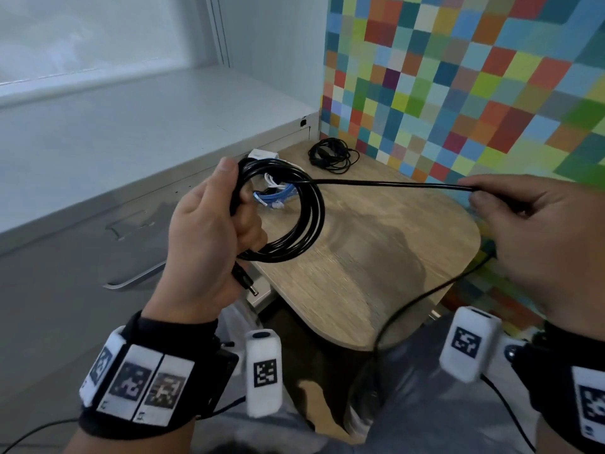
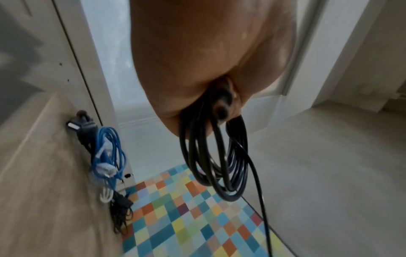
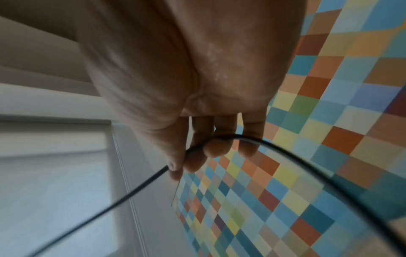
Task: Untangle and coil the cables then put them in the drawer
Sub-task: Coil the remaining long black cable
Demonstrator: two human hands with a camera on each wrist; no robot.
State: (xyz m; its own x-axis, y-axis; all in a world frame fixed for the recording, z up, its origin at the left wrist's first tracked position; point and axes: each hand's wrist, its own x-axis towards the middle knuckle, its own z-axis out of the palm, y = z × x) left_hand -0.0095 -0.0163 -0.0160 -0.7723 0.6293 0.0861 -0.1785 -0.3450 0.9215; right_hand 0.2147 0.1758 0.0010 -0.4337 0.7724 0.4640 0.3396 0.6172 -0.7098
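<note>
Hands (image 1: 209, 231) hold black cable (image 1: 294, 217); drawer (image 1: 131, 250) closed.

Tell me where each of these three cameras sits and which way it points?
Head: worn on the head, looking down at the wooden table; both hands and wristbands show.
Left wrist: looks along the left hand at the black coil in its grip.
Right wrist: looks along the right hand pinching the cable's loose strand.
Shared: head and left-wrist views both show the blue cable on the table.
</note>
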